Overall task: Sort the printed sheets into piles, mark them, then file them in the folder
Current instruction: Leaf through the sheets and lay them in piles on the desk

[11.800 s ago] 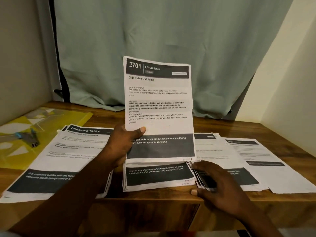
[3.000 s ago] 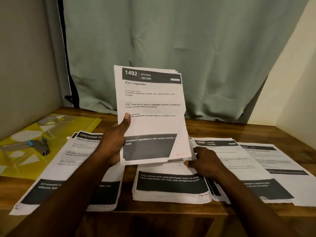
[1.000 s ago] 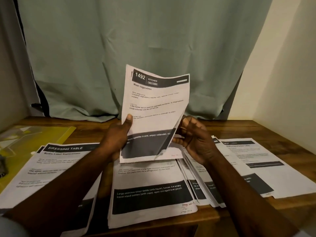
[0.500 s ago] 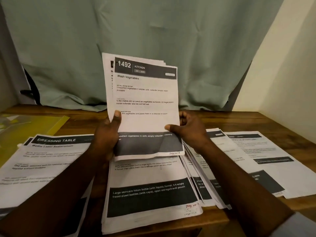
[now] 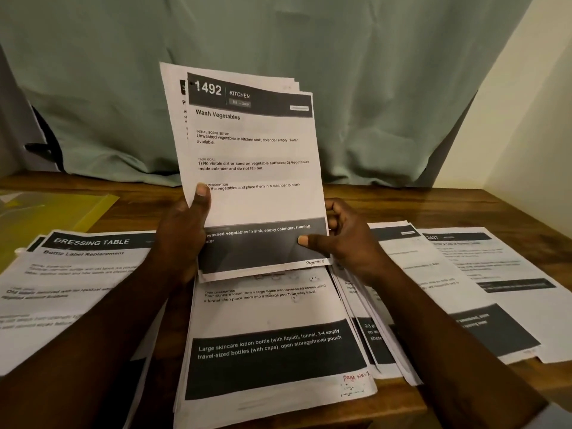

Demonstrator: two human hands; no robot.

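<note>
A: What are the hands gripping?
B: The left hand (image 5: 182, 239) and right hand (image 5: 348, 243) are both clasping an upright sheaf of white printed sheets (image 5: 253, 168) headed "1492 Kitchen", fingers (image 5: 202, 193) curled round its lower edges, just above the middle pile of white sheets (image 5: 272, 308) on the wooden bench (image 5: 418, 205), hiding that pile's top.
A: And around that pile?
B: A "Dressing Table" pile (image 5: 80, 274) is lying to its left, a yellow plastic folder (image 5: 62, 215) beyond; fanned sheets (image 5: 411, 255) are spreading to its right.
</note>
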